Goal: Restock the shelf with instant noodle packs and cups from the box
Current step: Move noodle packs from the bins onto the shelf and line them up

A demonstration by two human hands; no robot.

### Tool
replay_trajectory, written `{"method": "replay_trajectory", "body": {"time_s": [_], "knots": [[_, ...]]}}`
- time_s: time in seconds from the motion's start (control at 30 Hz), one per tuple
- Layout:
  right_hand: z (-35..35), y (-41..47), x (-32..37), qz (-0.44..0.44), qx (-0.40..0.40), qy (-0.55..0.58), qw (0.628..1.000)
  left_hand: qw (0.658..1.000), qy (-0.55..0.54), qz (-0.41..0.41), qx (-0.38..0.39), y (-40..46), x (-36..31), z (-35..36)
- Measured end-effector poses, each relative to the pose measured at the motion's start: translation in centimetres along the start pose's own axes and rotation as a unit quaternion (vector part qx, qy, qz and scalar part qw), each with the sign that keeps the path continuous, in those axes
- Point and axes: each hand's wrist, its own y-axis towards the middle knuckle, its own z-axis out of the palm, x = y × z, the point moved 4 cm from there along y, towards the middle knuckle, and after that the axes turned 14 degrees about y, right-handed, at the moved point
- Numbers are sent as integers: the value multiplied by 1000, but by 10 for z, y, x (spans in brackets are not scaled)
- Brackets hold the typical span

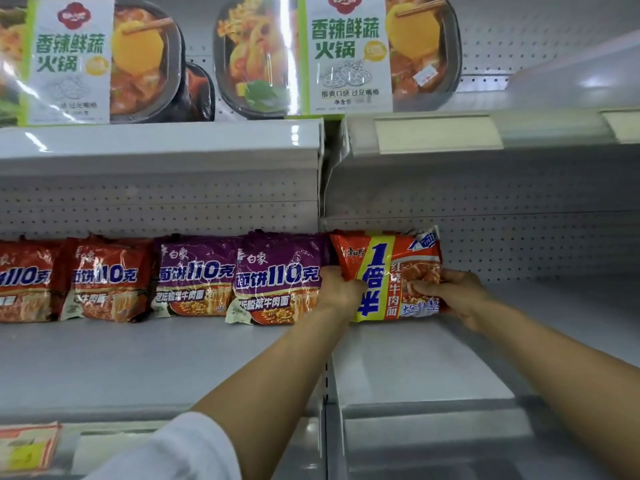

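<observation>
An orange and yellow noodle multipack (384, 271) stands upright at the back left of the right-hand grey shelf (433, 368). My left hand (341, 287) grips its left edge, fingers curled round it. My right hand (457, 296) holds its lower right corner. To its left, two purple noodle packs (277, 278) and two red noodle packs (104, 282) stand in a row along the back of the left shelf. The box is not in view.
Hot-pot meal boxes (349, 53) fill the shelf above. The shelf board to the right of the orange pack is bare grey metal up to the perforated back wall (536, 244). A price label strip (31, 448) runs along the front edge at lower left.
</observation>
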Motion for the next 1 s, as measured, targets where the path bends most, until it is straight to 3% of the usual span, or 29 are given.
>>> {"method": "replay_trajectory", "body": {"time_s": [0.17,0.33,0.83,1.0], "knots": [[7,15,-6,0,-12,-31,999,998,63,1,-32,10,7,10],[8,22,-12,-34,-53,-91,994,997,75,3,-5,14,10,20],[5,12,-8,-52,-70,-185,979,998,50,-32,4,-7,12,19],[5,-8,-5,-94,-113,-199,969,999,-6,-50,21,-40,15,12]]}}
